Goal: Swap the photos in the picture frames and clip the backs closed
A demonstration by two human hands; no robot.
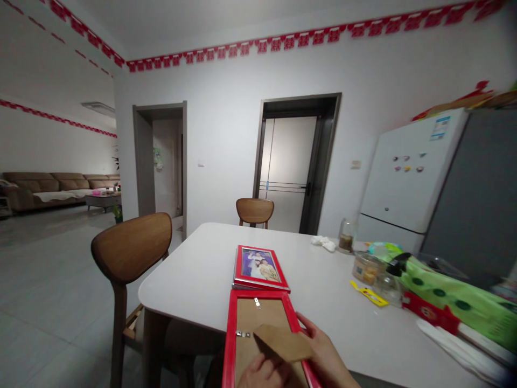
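A red picture frame (230, 334) lies back side up at the table's near edge, showing its brown backing board (246, 311) and small metal hangers (243, 334). A brown stand flap (285, 343) is lifted at an angle from that back. My left hand (264, 372) has its fingers curled together under the flap, over the backing; what they pinch, if anything, is hidden. Around the frame's right edge my right hand (325, 355) is closed, its fingers against the flap's right end. Just beyond, another red frame with a photo of people (260, 265) lies face up on a stack.
The white table (194, 280) carries a glass jar (346, 237), crumpled tissue (323, 243), a plastic tub (367, 268), a yellow packet (369, 293) and a green bag (452, 296) along its right side. Wooden chairs (133, 248) stand left and beyond (254, 210).
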